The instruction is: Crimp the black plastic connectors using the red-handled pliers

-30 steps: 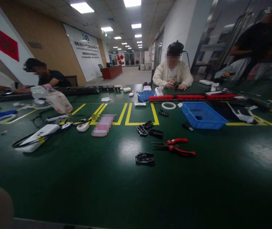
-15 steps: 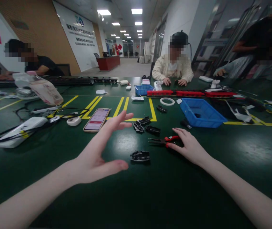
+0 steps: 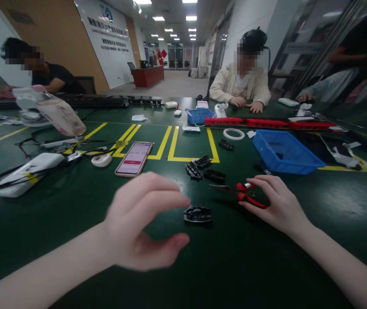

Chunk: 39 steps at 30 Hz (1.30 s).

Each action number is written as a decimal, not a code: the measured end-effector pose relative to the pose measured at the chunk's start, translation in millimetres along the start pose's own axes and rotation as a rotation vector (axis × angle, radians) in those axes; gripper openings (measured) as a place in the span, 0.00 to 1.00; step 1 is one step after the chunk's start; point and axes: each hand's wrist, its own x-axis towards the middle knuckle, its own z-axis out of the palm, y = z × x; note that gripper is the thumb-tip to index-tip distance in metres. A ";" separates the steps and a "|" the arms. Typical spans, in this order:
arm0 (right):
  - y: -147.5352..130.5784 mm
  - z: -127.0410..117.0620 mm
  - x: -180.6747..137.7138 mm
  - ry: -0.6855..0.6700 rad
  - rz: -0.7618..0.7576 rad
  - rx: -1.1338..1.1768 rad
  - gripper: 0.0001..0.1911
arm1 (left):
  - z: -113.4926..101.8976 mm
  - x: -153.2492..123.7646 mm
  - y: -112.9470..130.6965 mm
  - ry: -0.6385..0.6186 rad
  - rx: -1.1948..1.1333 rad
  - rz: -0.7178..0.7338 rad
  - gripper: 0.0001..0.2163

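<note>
Green table (image 3: pixel 250 266), motion-blurred left hand (image 3: pixel 144 219)

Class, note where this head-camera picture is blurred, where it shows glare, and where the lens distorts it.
Head view: the left hand is smeared by motion blur; the right hand, closed on the red pliers, looks sharper; ceiling lights leave a pale sheen on the green table; the wide lens stretches both forearms towards the lower corners.

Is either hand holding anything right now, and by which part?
The right hand grips the pliers by their red handles. The left hand holds nothing; it hovers open beside a black plastic part.
</note>
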 end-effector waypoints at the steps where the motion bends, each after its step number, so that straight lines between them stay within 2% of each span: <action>1: -2.9 -1.6 2.7 0.045 -0.005 0.014 0.25 | 8.8 0.8 -4.7 -0.167 0.036 -0.024 0.19; 4: -17.8 -1.1 15.2 0.094 0.034 0.097 0.25 | 38.5 -2.1 -20.3 -0.457 0.077 -0.213 0.32; 6: -28.2 4.3 24.0 0.069 0.079 0.157 0.23 | 55.2 -6.3 -26.9 -0.568 0.040 -0.248 0.36; 8: -35.4 11.5 29.4 0.036 0.079 0.226 0.22 | 66.2 -9.4 -28.7 -0.621 0.016 -0.238 0.37; 10: -38.5 16.9 29.5 0.014 0.051 0.264 0.23 | 71.3 -10.4 -27.9 -0.631 0.016 -0.227 0.33; 12: -38.9 17.9 25.4 0.007 0.025 0.272 0.24 | 72.0 -9.9 -27.0 -0.625 0.013 -0.227 0.25; 14: -38.9 14.2 20.0 0.009 0.028 0.271 0.23 | 69.9 -9.1 -27.5 -0.624 -0.020 -0.227 0.17; 16: -39.3 7.7 15.9 0.011 0.058 0.281 0.22 | 66.7 -9.0 -29.0 -0.629 -0.077 -0.234 0.14; 22: -36.8 -9.1 10.7 -0.014 0.037 0.294 0.20 | 60.9 -13.5 -34.5 -0.609 -0.232 -0.339 0.13; 26: -32.7 -11.9 7.8 -0.042 -0.027 0.253 0.22 | 61.3 -14.6 -35.6 -0.602 -0.247 -0.319 0.15; 39: -34.0 -7.9 5.0 -0.090 -0.083 0.226 0.24 | 63.0 -15.8 -35.8 -0.573 -0.235 -0.314 0.14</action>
